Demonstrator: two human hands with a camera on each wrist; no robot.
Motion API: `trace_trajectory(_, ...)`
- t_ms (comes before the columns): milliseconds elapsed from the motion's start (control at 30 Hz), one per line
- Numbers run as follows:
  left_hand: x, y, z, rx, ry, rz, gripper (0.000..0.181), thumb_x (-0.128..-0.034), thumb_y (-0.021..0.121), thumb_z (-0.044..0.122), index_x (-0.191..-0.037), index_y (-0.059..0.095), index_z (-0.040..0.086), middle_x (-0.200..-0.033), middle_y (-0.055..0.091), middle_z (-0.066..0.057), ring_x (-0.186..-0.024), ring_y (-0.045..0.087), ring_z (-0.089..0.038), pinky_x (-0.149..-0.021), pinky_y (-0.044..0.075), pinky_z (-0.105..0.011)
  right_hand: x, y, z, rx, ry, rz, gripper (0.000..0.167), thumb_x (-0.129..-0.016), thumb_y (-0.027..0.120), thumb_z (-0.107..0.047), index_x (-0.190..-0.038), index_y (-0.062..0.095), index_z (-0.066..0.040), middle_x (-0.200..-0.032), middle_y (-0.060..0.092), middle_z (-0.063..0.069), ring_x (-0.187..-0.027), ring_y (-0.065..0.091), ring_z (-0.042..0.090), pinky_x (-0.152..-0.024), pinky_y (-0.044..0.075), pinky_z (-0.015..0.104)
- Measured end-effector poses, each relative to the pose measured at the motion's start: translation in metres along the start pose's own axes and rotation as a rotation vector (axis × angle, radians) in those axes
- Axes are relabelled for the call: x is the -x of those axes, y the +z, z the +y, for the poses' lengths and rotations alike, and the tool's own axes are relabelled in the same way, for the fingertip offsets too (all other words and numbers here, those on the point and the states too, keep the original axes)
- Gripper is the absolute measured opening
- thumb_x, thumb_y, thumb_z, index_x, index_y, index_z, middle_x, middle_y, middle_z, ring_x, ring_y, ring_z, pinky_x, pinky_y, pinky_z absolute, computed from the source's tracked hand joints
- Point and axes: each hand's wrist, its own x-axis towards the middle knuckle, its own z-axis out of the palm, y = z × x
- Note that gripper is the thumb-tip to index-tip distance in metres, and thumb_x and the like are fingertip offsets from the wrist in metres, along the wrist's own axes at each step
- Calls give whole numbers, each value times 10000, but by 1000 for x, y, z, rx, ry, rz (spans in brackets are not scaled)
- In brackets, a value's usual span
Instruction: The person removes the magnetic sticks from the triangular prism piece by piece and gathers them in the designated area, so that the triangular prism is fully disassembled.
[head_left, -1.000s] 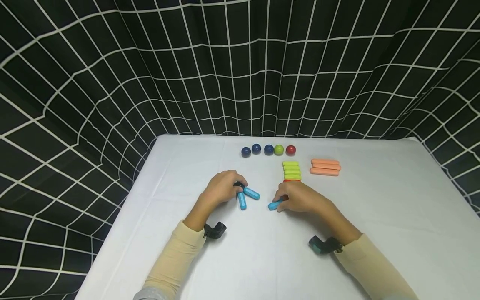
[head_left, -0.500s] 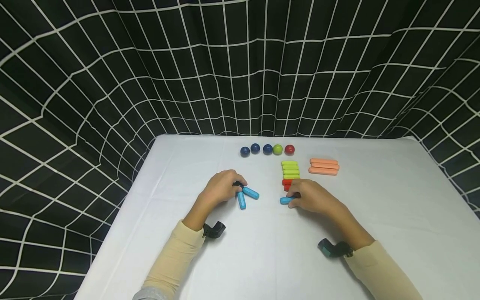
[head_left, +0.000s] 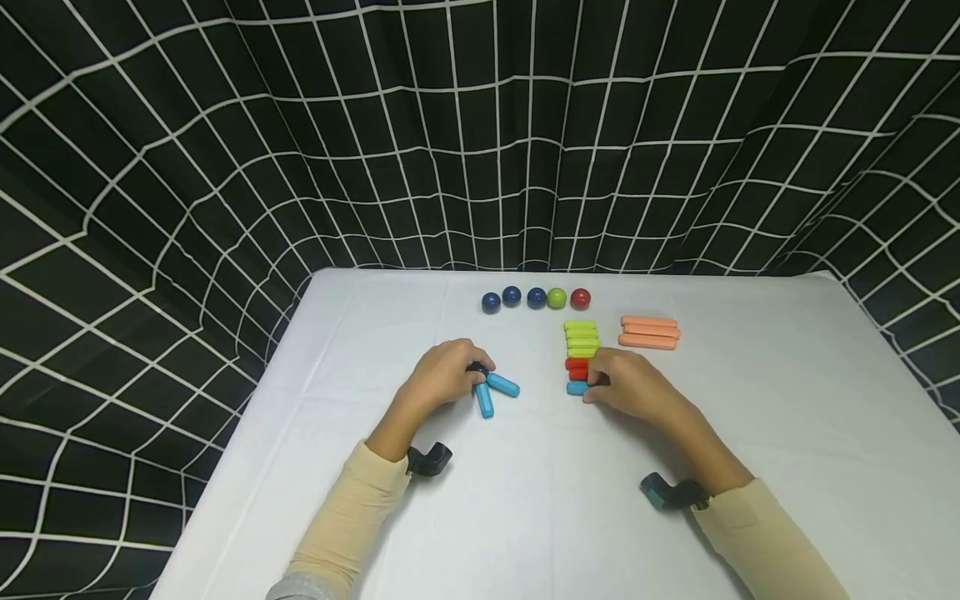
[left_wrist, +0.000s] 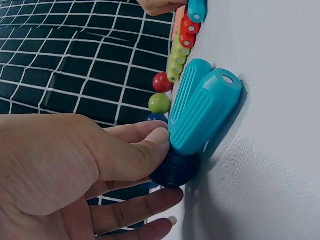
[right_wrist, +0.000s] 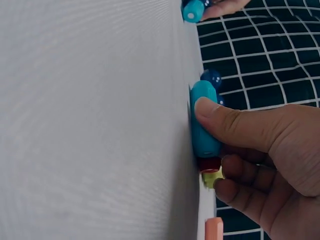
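My left hand [head_left: 447, 373] grips a dark blue ball [left_wrist: 175, 170] low over the white table. Two blue rods [left_wrist: 210, 110] stick out from that ball, spread in a narrow V. Beside the red rods [head_left: 577, 369], my right hand [head_left: 630, 387] pinches a separate blue rod [right_wrist: 204, 130]. This rod lies level and parallel to the red ones, just in front of them. Thumb and fingers cover its right end in the head view. The right ends of the red rods are also behind this hand.
Beyond the red rods lies a stack of yellow-green rods [head_left: 582, 335]. Several orange rods [head_left: 648, 332] sit to its right. At the back are dark blue balls [head_left: 512, 296], a green ball [head_left: 557, 298] and a red ball [head_left: 581, 299]. A black gridded curtain [head_left: 480, 133] surrounds the table.
My right hand has carried its blue rod right and away from me, up to the red rods, turning it from slanted to level. My left hand has stayed in place.
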Motion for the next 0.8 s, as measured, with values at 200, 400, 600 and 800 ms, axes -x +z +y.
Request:
trace_trajectory(200,1,0,2,5,-3,-13,167,-915,741,118,-1061,787,185,-1025,710,33,-977,628,-155,-842,492,-354,0,-1,2,10,-22,22,253,-728,909,-111,-755,659,-133,-713,546,-50,-714,510,169,-658,464,316)
trace_trajectory(400,2,-1,6,34,21,-44,175,-920,736,120,-1075,787,184,-1008,700,31,-934,610,-156,-813,481,-342,0,-4,4,24,-9,9,230,-751,895,-120,-756,665,-141,-723,554,-52,-715,510,168,-655,462,323)
trace_trajectory(600,1,0,7,31,13,-47,173,-923,735,133,-1077,786,195,-1025,701,36,-964,612,-152,-834,479,-343,1,-4,0,78,-5,5,202,-764,889,-148,-861,715,-112,-760,575,-45,-738,514,164,-675,470,324)
trace_trajectory(800,1,1,6,33,20,-43,173,-917,742,133,-1074,787,190,-1013,703,38,-976,622,-163,-851,485,-354,3,4,-24,83,-109,42,217,-789,868,-161,-954,747,-89,-834,656,-41,-767,559,150,-729,519,344)
